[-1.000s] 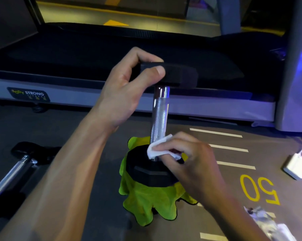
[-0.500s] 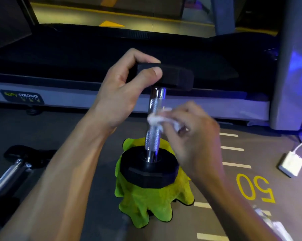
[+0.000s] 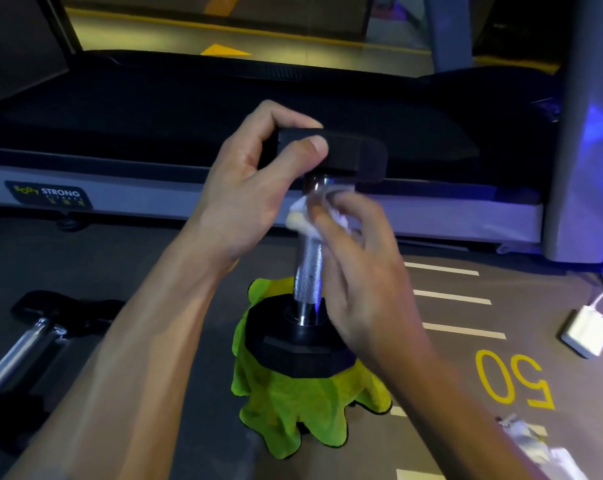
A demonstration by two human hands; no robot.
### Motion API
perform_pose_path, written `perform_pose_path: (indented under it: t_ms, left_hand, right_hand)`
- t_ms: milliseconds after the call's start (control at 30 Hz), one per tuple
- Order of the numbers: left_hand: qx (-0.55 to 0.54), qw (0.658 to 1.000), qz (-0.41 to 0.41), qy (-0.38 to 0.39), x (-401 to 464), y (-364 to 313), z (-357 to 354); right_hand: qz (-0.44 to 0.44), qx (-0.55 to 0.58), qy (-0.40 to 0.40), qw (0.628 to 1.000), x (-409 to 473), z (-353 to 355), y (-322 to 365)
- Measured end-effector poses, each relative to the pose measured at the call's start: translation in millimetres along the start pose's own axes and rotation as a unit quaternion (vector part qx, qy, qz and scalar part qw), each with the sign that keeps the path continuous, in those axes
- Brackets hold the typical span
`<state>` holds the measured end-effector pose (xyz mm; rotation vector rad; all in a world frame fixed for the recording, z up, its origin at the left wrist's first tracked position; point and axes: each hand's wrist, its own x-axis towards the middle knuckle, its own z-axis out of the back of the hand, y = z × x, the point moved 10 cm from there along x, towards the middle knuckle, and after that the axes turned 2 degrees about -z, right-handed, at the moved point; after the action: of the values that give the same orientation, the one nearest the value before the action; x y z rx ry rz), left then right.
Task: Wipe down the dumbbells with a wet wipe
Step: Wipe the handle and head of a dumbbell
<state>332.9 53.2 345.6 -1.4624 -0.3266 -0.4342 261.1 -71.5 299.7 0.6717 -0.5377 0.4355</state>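
treadmill (image 3: 224, 109): runs across the far side of your view, black belt on top, grey side rail facing you with a "strong" label at the left end.
floor (image 3: 127, 265): dark gym surface, with white dashes and a yellow "50" painted to your right.
dumbbell (image 3: 308, 271): stands upright on one end in front of you. its lower black head rests on the cloth, its knurled chrome handle rises straight up, its upper black head is in your left hand.
green cloth (image 3: 293, 410): spread on the floor under the standing dumbbell, its edges spilling out toward you.
second dumbbell (image 3: 26, 341): lies on the floor at your far left, well apart from the cloth, chrome handle pointing toward you.
left hand (image 3: 244, 188): your grip is closed on the upper head, thumb across its near face, fingers curled over its top.
right hand (image 3: 359, 271): your grip pinches the wipe against the upper part of the handle, just below the upper head. the fingertips are motion-blurred.
wet wipe (image 3: 302, 218): white, bunched, wrapped against the top of the chrome handle between your two hands.
white adapter (image 3: 586, 336): lies on the floor at your right, cable leading off the edge.
wrapper (image 3: 535, 448): crumpled, pale, on the floor at lower right; its type cannot be read.
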Motion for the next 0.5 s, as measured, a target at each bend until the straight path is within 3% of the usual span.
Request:
perform_pose_path:
  t_ms: [500]
  left_hand:
    - [0.005,1.000,0.000,-0.003,-7.0,-4.2,2.3]
  right_hand:
    - [0.072,-0.099,0.019,0.992,2.8,-1.1,15.5]
